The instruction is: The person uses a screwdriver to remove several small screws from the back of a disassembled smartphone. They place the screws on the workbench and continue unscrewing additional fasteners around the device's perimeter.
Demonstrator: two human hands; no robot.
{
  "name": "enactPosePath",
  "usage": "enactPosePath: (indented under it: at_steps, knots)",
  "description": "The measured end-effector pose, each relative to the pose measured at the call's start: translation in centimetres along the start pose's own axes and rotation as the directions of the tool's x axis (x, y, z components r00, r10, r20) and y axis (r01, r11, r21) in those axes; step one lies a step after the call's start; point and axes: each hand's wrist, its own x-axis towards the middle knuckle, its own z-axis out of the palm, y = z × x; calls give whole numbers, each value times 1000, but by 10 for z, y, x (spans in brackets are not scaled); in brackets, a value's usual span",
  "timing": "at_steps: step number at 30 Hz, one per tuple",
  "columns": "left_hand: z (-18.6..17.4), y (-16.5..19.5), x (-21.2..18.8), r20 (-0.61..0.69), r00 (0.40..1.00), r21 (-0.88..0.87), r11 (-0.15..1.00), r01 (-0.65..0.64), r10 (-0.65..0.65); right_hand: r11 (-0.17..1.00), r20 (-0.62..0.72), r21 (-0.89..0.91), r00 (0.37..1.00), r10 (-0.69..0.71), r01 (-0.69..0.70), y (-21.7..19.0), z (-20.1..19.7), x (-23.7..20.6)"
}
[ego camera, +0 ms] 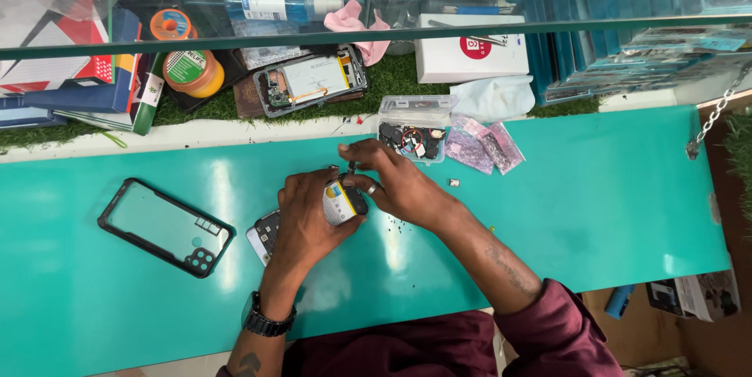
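My left hand [307, 216] grips the opened grey smartphone [270, 230], its long axis running left to right beneath my palm. My right hand [395, 181], just right of it, pinches a small dark tool [352, 167] over the phone's right end.

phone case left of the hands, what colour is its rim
Black rim on the phone case, with a clear back; seen in the head view.

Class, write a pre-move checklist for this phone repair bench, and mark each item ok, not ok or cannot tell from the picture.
1. Left hand steadies the opened phone: ok.
2. Right hand grips a thin dark tool at the phone's top end: ok, though the tool tip is hidden.
3. Parts box within reach, lid open: ok.
4. Phone case lies apart from the hands: ok.
5. Small loose part on the teal mat, not in the box: not ok.
6. Screws all removed: cannot tell.
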Motion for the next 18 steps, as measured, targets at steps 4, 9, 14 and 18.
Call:
enactPosePath:
  at_steps: [4, 9, 14, 18]
  knots:
    - [0, 1, 1, 13, 1000, -2, 1000, 8, -8, 998, -81, -3, 994, -69, 69, 12, 5, -2]
    - [-1, 1, 1, 4, 1000, -6, 1000, -11, 11, 995, -74, 22, 992, -99, 101, 16, 2, -5]
    - [0, 3, 2, -5, 1000, 0, 1000, -17, 17, 992, -128, 28, 985, -115, 120, 15, 6, -2]
    - [-2, 2, 1, 1, 1000, -1, 1000, -5, 5, 981, 9, 193, 1000, 25, -26, 10, 6, -8]
